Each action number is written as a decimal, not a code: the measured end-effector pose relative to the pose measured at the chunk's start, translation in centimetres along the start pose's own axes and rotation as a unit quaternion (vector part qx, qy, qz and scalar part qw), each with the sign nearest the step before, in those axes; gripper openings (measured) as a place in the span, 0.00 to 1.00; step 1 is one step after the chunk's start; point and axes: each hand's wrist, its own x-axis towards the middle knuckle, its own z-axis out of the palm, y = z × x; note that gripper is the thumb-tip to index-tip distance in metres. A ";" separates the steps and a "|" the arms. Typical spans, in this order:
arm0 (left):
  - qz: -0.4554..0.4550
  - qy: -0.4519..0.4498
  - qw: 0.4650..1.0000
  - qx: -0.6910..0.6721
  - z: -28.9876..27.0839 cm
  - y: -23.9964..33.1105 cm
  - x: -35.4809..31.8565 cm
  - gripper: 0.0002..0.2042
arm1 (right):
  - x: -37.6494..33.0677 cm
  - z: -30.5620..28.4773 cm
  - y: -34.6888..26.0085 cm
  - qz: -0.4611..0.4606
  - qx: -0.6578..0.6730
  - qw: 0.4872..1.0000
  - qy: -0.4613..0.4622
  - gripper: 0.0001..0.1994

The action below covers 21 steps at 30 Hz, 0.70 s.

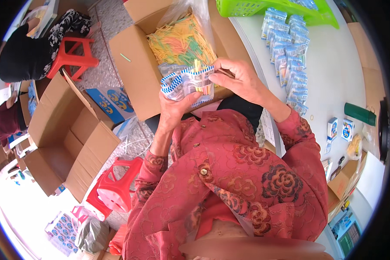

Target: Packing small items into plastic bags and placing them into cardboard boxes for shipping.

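Note:
My left hand [176,106] is closed round a small bunch of clear plastic packets [172,86] with blue-and-white striped edges. The front plastic packet [194,80] has several thin yellow and orange sticks in it, and some stick out past its striped top edge. The thumb and fingers of my right hand [240,80] pinch the right side of this packet. Just beyond my hands, an open cardboard box [136,65] holds a clear bag with a heap of thin yellow, orange and green sticks [182,41].
To the right, rows of filled packets [288,56] lie on a white table [329,65] beside a green plastic basket [242,8]. An open cardboard box [69,134] and red stools [117,186] stand on the left. A person in black [24,54] is at the far left.

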 end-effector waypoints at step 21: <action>-0.136 -0.065 0.987 -0.049 3.2 -0.6 -0.3 0.12 | -12.8 -24.4 2.0 -0.010 -0.268 0.885 0.381 0.07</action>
